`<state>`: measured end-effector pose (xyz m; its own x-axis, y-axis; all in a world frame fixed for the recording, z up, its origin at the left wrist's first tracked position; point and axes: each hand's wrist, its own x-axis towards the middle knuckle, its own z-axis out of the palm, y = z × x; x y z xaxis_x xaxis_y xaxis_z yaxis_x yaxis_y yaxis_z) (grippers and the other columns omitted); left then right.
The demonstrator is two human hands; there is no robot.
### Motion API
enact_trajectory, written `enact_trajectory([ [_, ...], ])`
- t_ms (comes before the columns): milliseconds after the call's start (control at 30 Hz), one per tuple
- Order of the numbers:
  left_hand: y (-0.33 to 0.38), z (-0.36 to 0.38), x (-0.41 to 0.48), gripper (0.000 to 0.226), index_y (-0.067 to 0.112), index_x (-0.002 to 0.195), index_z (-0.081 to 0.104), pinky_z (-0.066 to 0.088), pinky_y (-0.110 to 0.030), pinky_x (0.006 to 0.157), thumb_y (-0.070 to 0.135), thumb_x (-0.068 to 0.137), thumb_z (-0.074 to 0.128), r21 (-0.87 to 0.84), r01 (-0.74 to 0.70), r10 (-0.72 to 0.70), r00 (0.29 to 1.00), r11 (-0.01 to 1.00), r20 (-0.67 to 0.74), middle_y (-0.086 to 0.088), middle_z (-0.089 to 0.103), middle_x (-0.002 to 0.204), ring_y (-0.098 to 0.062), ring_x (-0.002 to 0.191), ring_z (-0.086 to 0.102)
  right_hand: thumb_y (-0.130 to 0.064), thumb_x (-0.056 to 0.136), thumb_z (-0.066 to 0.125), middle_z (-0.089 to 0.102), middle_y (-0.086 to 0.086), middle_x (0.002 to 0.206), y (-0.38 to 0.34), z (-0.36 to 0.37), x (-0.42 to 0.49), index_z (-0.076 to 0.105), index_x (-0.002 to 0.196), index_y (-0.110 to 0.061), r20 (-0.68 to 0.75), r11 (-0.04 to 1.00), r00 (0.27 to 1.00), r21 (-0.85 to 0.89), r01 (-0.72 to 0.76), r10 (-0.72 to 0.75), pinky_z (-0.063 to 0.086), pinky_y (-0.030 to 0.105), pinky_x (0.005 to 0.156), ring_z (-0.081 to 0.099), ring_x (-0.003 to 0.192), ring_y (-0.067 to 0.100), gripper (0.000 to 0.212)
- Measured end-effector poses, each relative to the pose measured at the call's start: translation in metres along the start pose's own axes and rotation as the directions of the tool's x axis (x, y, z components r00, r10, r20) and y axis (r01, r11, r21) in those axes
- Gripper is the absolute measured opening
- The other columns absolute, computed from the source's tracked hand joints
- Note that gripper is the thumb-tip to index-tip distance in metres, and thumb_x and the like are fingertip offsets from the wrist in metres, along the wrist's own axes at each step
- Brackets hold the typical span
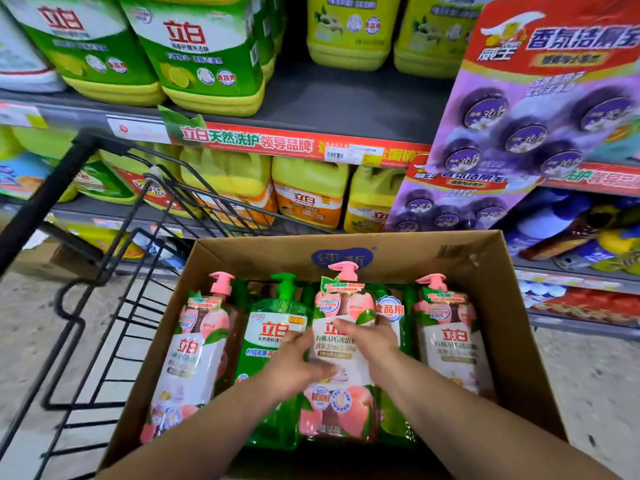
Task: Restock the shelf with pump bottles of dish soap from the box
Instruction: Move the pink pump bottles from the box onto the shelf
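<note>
An open cardboard box (512, 341) rests on a black wire cart and holds several pump bottles of dish soap. The middle pink peach bottle (343, 403) lies on top of the others. My left hand (294, 362) grips its left side with the thumb across the label. My right hand (370, 341) holds its right side, fingers curled over the label. A green pump bottle (273, 327) lies just left of it. More pink pump bottles lie at the box's left (194, 351) and right (450, 341).
The black wire cart (114, 271) stands left of and under the box. Shelves (346, 109) ahead carry large green and yellow detergent jugs (204, 57). A purple hanging toilet-cleaner pack (533, 109) juts out at right. Lower right shelves hold blue bottles.
</note>
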<state>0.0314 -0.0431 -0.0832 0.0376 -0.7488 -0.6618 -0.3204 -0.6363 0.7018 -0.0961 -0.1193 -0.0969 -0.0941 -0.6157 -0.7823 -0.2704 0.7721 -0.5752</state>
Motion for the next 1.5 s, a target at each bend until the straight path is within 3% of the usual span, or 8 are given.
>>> enact_trajectory([
  [200,0.000,-0.001,-0.001,0.070,0.019,0.139,0.040,0.039,-0.024,0.101,0.027,0.078,0.073,0.004,0.008,-0.008,1.000,1.000,0.027,-0.001,0.030,0.129,-0.017,0.121,0.039,-0.017,0.056,0.090,0.064,0.020,0.114,-0.003,-0.006,-0.002,0.048,0.124,-0.003,0.082,0.999,0.997,0.044,-0.010,0.006,0.055,0.050,0.085,0.066,0.099,0.035,0.082],
  [333,0.001,0.000,0.000,0.075,0.018,0.143,0.036,0.032,-0.017,0.094,0.033,0.079,0.071,0.058,0.003,-0.004,1.000,0.998,0.023,0.001,0.030,0.130,-0.010,0.116,0.035,-0.011,0.064,0.085,0.070,0.019,0.106,-0.008,-0.011,-0.008,0.057,0.116,0.000,0.149,0.995,0.988,0.076,-0.061,0.049,0.058,0.041,0.077,0.070,0.091,0.033,0.060],
  [500,0.004,0.004,-0.003,0.083,0.016,0.146,0.028,0.035,-0.028,0.109,0.039,0.079,0.070,0.072,0.023,-0.018,0.998,0.997,-0.063,-0.001,0.030,0.138,-0.016,0.126,0.038,-0.006,0.065,0.083,0.071,0.018,0.104,-0.010,-0.014,-0.014,0.060,0.112,-0.002,0.146,0.991,0.989,0.134,-0.019,-0.001,0.057,0.047,0.082,0.070,0.089,0.033,0.052],
  [667,0.004,0.006,-0.006,0.063,0.020,0.127,0.043,0.056,-0.044,0.083,0.026,0.074,0.077,-0.141,-0.008,-0.008,0.993,0.990,-0.118,-0.005,0.053,0.120,-0.023,0.102,0.062,-0.012,0.062,0.086,0.072,0.006,0.090,-0.004,-0.016,-0.018,0.054,0.101,-0.015,0.138,0.981,0.986,0.183,0.065,-0.091,0.055,0.029,0.056,0.071,0.074,0.021,0.051],
  [800,0.004,0.001,-0.009,0.058,0.027,0.117,0.042,0.058,-0.034,0.075,0.022,0.073,0.079,-0.316,-0.025,-0.002,0.996,0.949,-0.085,0.003,0.068,0.102,-0.016,0.088,0.069,-0.010,0.066,0.083,0.074,0.005,0.079,-0.005,-0.021,-0.027,0.055,0.102,-0.015,0.188,0.958,0.976,0.282,0.052,-0.108,0.052,0.024,0.043,0.072,0.059,0.018,0.046],
  [1033,0.023,-0.015,-0.027,0.035,0.040,0.102,0.049,0.055,-0.023,0.059,0.024,0.079,0.070,-0.549,-0.034,0.075,0.996,0.835,0.052,0.013,0.075,0.084,-0.011,0.079,0.072,-0.015,0.072,0.078,0.071,0.018,0.106,-0.022,-0.024,-0.060,0.050,0.126,-0.007,0.283,0.926,0.943,0.373,0.060,-0.175,0.057,0.049,0.080,0.071,0.091,0.035,0.061],
  [1133,0.038,-0.018,-0.036,0.034,0.038,0.103,0.050,0.054,-0.021,0.055,0.019,0.081,0.068,-0.566,-0.097,0.147,0.988,0.819,0.043,0.013,0.075,0.082,-0.010,0.076,0.072,-0.015,0.073,0.078,0.071,0.018,0.106,-0.034,-0.032,-0.074,0.049,0.125,-0.006,0.247,0.914,0.943,0.388,0.116,-0.225,0.059,0.042,0.074,0.071,0.089,0.032,0.060],
  [1500,0.103,0.002,-0.048,0.042,0.038,0.106,0.049,0.055,-0.025,0.053,0.018,0.077,0.071,-0.495,-0.254,0.361,0.923,0.831,0.132,0.001,0.074,0.092,-0.017,0.073,0.073,-0.015,0.072,0.079,0.070,0.018,0.109,-0.048,-0.091,-0.119,0.051,0.127,-0.005,0.035,0.823,0.937,0.490,0.286,-0.347,0.053,0.049,0.092,0.069,0.097,0.033,0.063],
])
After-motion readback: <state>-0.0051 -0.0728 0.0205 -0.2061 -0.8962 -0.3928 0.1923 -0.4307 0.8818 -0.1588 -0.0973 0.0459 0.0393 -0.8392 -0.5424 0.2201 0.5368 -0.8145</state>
